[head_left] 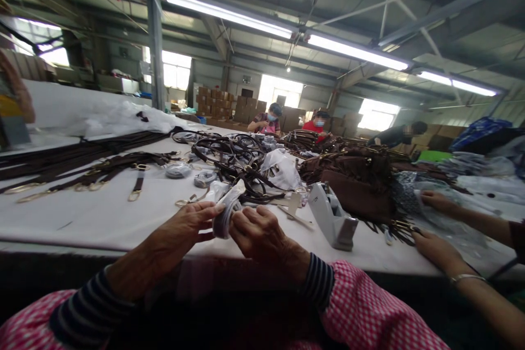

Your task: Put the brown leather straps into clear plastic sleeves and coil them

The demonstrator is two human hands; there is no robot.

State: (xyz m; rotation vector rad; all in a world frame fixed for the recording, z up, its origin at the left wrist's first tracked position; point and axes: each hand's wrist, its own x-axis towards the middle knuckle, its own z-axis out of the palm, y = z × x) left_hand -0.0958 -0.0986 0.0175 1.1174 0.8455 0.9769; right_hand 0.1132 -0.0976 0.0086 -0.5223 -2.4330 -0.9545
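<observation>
Just above the table's front edge, a grey coiled bundle (222, 223) with whitish wrapping is held between both hands. My left hand (176, 232) has its fingers and thumb closed on the coil's left side. Curled against the right side of the same coil is my right hand (260, 232), its fingertips partly hidden. Clear plastic film (235, 191) sticks up from the top of the bundle. Behind it lie dark brown straps (229, 147) in a tangle, along with more grey coils (178, 170).
A grey tape dispenser (334, 219) stands right of my hands. Brown fringed bags (356, 191) are piled behind it. A co-worker's hands (437, 251) handle a bag at the right. Long straps (82, 158) lie at left on the white table (94, 219). People sit across it.
</observation>
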